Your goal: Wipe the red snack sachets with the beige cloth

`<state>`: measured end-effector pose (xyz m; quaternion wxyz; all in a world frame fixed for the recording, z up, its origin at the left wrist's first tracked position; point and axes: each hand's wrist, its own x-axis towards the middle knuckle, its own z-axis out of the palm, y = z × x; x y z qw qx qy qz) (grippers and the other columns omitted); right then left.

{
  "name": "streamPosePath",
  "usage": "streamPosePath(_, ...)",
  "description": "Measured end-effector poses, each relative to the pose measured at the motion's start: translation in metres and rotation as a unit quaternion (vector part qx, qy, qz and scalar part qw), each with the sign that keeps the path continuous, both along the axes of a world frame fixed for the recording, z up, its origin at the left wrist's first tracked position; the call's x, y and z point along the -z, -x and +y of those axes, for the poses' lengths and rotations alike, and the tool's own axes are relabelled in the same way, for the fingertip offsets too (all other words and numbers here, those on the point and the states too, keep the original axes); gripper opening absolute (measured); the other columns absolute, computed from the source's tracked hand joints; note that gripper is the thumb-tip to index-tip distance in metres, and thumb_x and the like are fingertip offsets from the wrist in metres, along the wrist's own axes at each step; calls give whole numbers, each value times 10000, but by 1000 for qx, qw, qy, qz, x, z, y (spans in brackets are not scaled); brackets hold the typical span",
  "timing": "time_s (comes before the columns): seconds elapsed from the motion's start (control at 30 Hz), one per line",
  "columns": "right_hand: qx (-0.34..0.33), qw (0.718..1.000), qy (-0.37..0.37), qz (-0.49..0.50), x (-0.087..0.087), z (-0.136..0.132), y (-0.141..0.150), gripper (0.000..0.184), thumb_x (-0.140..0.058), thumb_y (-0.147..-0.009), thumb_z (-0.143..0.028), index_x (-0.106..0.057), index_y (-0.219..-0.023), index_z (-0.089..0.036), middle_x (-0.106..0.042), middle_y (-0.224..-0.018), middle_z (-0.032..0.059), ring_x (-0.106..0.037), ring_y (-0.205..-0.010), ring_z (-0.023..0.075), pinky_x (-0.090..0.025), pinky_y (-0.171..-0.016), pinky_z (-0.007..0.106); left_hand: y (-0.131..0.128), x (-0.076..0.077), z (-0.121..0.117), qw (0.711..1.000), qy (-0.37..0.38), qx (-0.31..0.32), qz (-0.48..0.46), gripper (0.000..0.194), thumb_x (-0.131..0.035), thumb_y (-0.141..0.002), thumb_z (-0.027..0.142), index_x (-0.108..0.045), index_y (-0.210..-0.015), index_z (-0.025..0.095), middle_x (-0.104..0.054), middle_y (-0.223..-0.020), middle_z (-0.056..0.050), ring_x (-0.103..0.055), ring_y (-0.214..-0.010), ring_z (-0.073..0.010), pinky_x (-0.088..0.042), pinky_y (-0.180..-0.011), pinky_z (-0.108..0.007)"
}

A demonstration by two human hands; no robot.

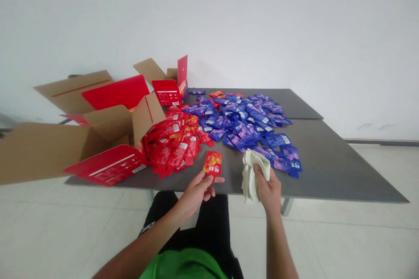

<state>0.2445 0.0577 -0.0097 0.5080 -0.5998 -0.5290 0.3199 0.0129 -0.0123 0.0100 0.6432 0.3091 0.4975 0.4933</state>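
Note:
Between the thumb and fingers of my left hand (198, 192) is a red and orange packet (212, 163), its printed front facing up, held over the table's near edge. My right hand (269, 188) grips a folded, off-white cloth (251, 173) that hangs down past the table edge. Just behind the cloth spreads a heap of blue-purple packets (244, 126). To the left of the held packet lies a pile of red packets (173, 144), some showing white label patches.
Open cardboard boxes with red outsides stand on the left: a near one (111, 165) with flaps spread wide, a red-flapped one (118, 93) behind it, and a smaller one (166, 91) at the back. The grey table (330, 165) meets a white wall behind.

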Motion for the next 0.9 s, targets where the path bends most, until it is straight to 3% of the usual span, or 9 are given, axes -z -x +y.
streamPosePath(0.07,-3,1000,10,-6,-2,-1,1,577,-633,-876,-624,-757,-1176,-148,-763,-1028,96,-681,-945,289,-509,-825,346,3,1,-1,999,-19,31,30,578,-680,-875,535,-518,-1304,184,-725,-1154,-150,-550,-583,-73,-292,-487,-219)
streamPosePath(0.17,3,1000,19,-14,-6,-2,3,599,-628,-866,-647,-764,-1156,-141,-761,-959,93,-674,-886,284,-505,-788,346,9,8,-15,993,-45,66,90,819,-599,-928,569,-235,-1553,186,-721,-962,-69,-494,-521,-81,-302,-477,-229)
streamPosePath(0.27,5,1000,18,-9,-8,-2,4,603,-635,-852,-656,-772,-1140,-145,-755,-906,82,-670,-849,277,-505,-766,347,12,13,-34,963,-122,33,240,685,-504,-1005,515,-246,-1558,203,-614,-839,20,-540,-619,-110,-448,-604,-258)
streamPosePath(0.33,1,1000,18,-5,-7,-1,4,597,-645,-844,-655,-775,-1132,-148,-752,-883,75,-668,-833,273,-506,-755,348,9,12,-39,903,-197,23,381,487,-466,-1040,451,-412,-1465,222,-593,-885,2,-596,-767,-143,-516,-767,-318)
streamPosePath(0.4,0,1000,19,-4,-6,0,4,594,-655,-838,-654,-778,-1122,-147,-752,-878,74,-666,-826,273,-505,-748,347,5,10,-33,815,-269,46,511,368,-467,-1048,413,-540,-1356,225,-629,-1029,-57,-628,-949,-200,-522,-911,-403)
streamPosePath(0.5,0,1000,23,-6,-4,1,2,592,-663,-836,-652,-780,-1115,-143,-756,-890,79,-667,-819,271,-504,-738,342,-2,14,-13,688,-331,76,641,380,-525,-1026,405,-581,-1347,211,-585,-1374,-135,-545,-1276,-315,-465,-1060,-514)
streamPosePath(0.57,-4,1000,27,-8,-3,2,1,586,-664,-841,-645,-776,-1126,-145,-758,-893,78,-671,-810,265,-505,-734,339,-5,22,-1,638,-342,80,685,491,-548,-1010,449,-526,-1423,184,-501,-1516,-153,-458,-1395,-347,-432,-1110,-538)
streamPosePath(0.73,-7,999,33,-4,0,2,0,572,-672,-848,-628,-771,-1135,-144,-764,-900,81,-682,-819,270,-511,-730,336,-11,37,13,615,-336,65,711,644,-486,-1017,538,-434,-1498,113,-413,-1596,-194,-343,-1498,-342,-406,-1149,-517)
streamPosePath(0.9,-11,1000,22,-10,2,3,-1,567,-671,-854,-619,-763,-1157,-148,-770,-952,89,-686,-883,285,-520,-758,345,-20,25,32,629,-299,17,717,505,-519,-1005,517,-583,-1304,115,-482,-1520,-229,-400,-1451,-366,-428,-1095,-537)
